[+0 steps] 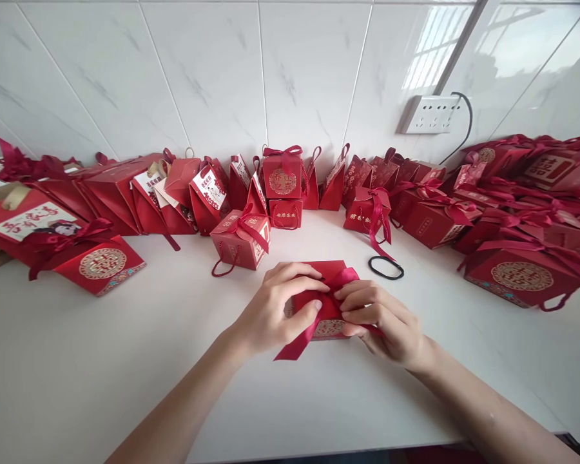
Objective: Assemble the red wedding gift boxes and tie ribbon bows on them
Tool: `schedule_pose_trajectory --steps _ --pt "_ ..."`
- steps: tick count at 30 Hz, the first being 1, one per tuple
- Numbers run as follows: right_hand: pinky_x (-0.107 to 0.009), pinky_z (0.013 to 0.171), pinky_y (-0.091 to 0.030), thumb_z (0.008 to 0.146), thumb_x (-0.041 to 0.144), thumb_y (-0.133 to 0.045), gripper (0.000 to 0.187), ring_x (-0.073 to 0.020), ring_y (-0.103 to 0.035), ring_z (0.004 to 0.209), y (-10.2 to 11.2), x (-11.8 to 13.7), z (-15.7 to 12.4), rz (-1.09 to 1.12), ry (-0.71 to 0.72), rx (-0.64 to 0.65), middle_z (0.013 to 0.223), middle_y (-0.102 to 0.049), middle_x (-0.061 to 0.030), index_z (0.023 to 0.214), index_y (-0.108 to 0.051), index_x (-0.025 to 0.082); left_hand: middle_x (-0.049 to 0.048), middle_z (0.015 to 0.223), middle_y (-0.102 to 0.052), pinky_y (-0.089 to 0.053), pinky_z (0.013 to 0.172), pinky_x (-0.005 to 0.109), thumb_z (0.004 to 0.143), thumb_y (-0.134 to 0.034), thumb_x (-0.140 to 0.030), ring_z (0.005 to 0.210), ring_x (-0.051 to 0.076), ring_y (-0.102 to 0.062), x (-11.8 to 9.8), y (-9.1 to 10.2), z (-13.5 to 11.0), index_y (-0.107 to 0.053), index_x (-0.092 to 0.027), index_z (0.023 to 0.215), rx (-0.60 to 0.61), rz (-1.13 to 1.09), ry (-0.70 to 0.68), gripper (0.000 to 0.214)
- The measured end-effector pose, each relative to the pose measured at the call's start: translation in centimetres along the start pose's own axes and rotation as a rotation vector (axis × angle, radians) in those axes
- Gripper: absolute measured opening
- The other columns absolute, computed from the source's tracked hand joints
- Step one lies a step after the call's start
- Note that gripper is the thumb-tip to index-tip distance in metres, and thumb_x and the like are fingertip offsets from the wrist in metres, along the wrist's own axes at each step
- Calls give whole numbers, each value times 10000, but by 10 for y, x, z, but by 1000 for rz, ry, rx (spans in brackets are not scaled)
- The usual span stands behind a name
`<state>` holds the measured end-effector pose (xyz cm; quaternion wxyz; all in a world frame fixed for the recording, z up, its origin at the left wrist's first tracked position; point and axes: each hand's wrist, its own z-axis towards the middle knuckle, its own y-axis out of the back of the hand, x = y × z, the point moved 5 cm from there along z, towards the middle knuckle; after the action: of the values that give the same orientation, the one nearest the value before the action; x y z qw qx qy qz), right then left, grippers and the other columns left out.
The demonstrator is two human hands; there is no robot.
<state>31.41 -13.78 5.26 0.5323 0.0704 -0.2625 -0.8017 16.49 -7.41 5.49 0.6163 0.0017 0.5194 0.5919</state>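
A small red gift box (332,265) with a gold round emblem on its front stands on the white table before me, partly covered by both hands. A shiny crimson ribbon (296,347) lies over its top, one cut tail hanging past the front left corner. My left hand (283,306) reaches over the left side, its curled fingers and thumb closed around the ribbon at the middle of the lid. On the right, my right hand (384,316) pinches a fold of the same ribbon. The knot area is mostly hidden behind the fingers.
Finished-looking red boxes with bows, such as one at left (101,264) and one at right (517,274), line the table. A small box with a cord handle (241,238) and a black hair tie (385,267) lie nearby. A power strip (430,115) is on the tiled wall.
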Motion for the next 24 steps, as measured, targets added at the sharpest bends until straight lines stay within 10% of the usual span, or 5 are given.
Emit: schedule_pose_trajectory --steps 24 --pt "-329 627 -493 960 229 -440 157 -156 -546 712 0 3 -1 -3 35 -36 704 -547 -55 873 -538 143 46 1089 -639 -409 983 400 870 -469 -217 1078 209 -544 -6 -4 -1 -675 -222 1036 -50 202 -87 265"
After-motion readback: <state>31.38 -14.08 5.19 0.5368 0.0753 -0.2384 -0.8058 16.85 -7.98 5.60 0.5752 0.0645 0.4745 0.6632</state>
